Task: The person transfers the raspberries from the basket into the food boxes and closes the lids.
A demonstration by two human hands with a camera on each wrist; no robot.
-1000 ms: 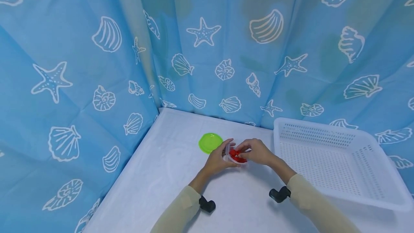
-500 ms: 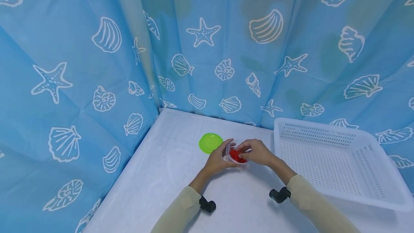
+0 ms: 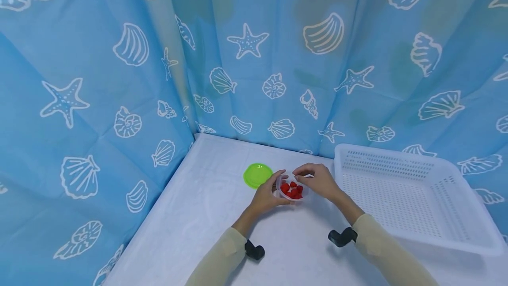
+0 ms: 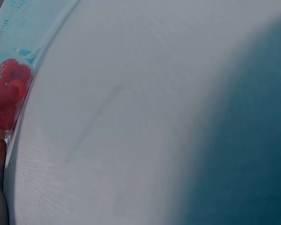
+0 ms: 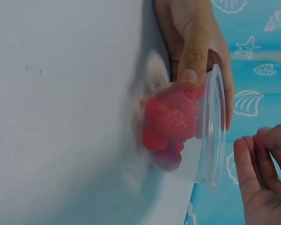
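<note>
My left hand [image 3: 265, 195] grips a small clear plastic tub [image 5: 206, 150] by its side, thumb pressed on the outer wall. The tub tilts on the white table, its mouth turned toward my right hand. Several red raspberries [image 5: 172, 123] lie inside; they also show as raspberries [image 4: 8, 91] at the left edge of the left wrist view. Just off the rim, my right hand [image 3: 319, 182] hovers with loosely bent fingers and thumb near the fingertips, and nothing shows between them. A flat, round, bright green lid [image 3: 258, 175] lies behind the left hand.
A large white perforated basket [image 3: 397, 242] stands on the right of the table, close beyond the right forearm. Blue shell-patterned curtains [image 3: 250, 83] rise along the table's back and left edges. Black wrist mounts stick out from both sleeves.
My right hand has lifted out of the tub, up and back, uncovering the raspberries. The left hand and tub have stayed in place; the lid has not moved.
</note>
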